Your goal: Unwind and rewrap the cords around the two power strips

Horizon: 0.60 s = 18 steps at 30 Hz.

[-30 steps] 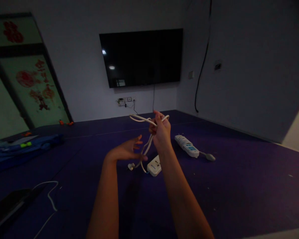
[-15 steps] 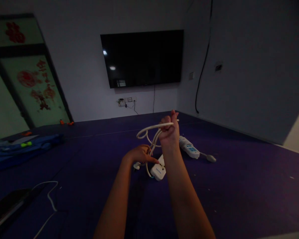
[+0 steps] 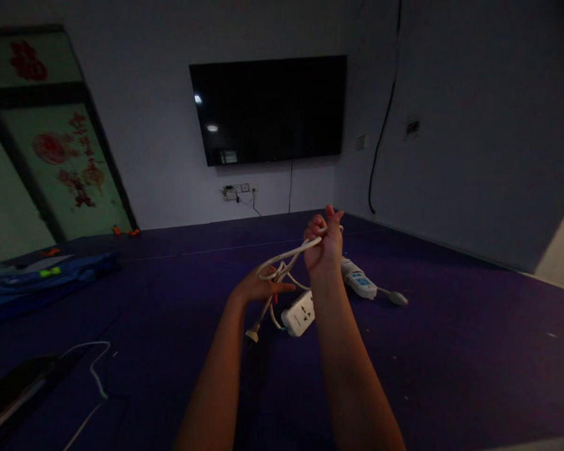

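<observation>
A looped white power cord (image 3: 289, 254) runs between my two hands. My right hand (image 3: 324, 244) is raised, fingers curled around the upper end of the loops. Lower and to the left, my left hand (image 3: 259, 286) has its fingers around the cord's lower strands, the thumb stretched to the right. Beneath that hand dangles the cord's plug (image 3: 252, 334). The white power strip (image 3: 299, 315) rests on the purple floor, its right end hidden by my right forearm. Just beyond the forearm lies another white power strip (image 3: 361, 283) with blue socket panels and its cord wound around it.
A purple mat floor (image 3: 451, 351) spreads all around. Blue cloth (image 3: 51, 282) lies at left, with a dark flat device (image 3: 14, 388) and a thin white cable (image 3: 94, 376) nearer. A television (image 3: 272, 113) hangs on the back wall; a black cable (image 3: 384, 131) hangs at right.
My left hand has moved up slightly, its thumb now off the power strip. The loops are drawn narrower toward my right hand, which shifted slightly right. The plug hangs lower.
</observation>
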Available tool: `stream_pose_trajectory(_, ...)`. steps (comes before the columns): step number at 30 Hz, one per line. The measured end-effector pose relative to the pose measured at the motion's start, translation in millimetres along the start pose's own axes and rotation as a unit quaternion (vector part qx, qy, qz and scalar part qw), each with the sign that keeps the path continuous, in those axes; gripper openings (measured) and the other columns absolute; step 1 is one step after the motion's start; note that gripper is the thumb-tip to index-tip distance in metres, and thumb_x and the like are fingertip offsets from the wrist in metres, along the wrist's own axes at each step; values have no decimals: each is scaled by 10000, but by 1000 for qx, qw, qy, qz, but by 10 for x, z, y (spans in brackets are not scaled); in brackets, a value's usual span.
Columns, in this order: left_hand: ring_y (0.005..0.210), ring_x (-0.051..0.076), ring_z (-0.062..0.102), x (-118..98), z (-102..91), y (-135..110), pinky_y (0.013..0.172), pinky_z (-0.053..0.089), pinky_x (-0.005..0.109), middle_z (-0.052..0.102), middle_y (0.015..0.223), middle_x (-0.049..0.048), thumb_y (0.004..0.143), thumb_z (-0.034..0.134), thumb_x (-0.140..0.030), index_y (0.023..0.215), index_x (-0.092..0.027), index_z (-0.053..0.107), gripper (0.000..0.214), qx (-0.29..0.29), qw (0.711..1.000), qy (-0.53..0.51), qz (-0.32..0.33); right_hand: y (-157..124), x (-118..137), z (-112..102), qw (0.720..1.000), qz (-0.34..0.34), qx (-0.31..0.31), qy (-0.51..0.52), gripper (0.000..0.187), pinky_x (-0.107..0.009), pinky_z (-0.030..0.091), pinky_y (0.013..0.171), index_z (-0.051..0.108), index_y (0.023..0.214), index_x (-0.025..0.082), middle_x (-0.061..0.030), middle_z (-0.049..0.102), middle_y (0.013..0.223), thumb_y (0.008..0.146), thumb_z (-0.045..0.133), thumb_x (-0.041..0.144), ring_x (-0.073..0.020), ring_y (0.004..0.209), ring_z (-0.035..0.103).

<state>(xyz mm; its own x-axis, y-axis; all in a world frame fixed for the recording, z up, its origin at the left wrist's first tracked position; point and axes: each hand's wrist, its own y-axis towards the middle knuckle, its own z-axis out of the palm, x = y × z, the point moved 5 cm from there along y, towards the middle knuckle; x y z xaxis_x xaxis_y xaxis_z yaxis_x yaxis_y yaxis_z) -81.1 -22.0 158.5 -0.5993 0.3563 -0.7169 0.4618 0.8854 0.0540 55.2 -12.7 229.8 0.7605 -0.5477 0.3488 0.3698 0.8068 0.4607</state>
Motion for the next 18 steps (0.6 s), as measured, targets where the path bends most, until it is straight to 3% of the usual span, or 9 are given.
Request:
stream_pose_trajectory(4,432,120,504,16,-253,-74,473,368,226,537,430,-3,725,561,-541,499,-173,527,433,-108,993,52,-3,82,-94,-114,998,56,-17,15,245,-192,420,540,549,913,211,25,582,654,877,470,440,-69,564,535)
stream_pose_trajectory(8,467,142,517,60,-540,-197,502,340,237,516,424,-7,760,490,-587,555,-179,569,463,-215,971,109,4,50,-255,-137,989,145,30,-14,225,-215,479,625,572,859,191,-5,650,705,870,499,403,-95,643,609)
stream_pose_trajectory(13,505,170,526,104,-873,-440,514,308,254,487,431,3,774,458,-600,573,-181,601,486,-360,912,193,-45,-10,-395,-200,965,201,37,-166,190,-216,478,520,589,910,176,-13,669,672,841,546,348,-107,539,597)
stream_pose_trajectory(18,525,160,525,169,-1028,-610,515,328,247,513,483,1,759,493,-580,643,-181,625,437,-459,881,118,-17,4,-465,-281,924,181,24,-336,127,-168,408,447,602,882,146,-1,644,627,776,628,211,-67,465,532)
